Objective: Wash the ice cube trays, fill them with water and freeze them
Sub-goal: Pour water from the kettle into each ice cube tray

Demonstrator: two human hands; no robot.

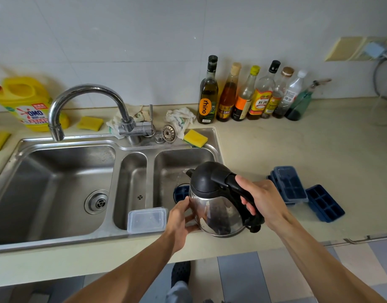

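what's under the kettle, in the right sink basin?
A blue ice cube tray lies in the right basin below the kettle; only its left end shows. The kettle covers the rest, so whether it holds water cannot be told.

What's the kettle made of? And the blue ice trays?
The kettle body looks like shiny steel: it shows reflections. Its lid and handle look like matte black plastic. The blue ice cube trays look dull, plastic or silicone; unclear which.
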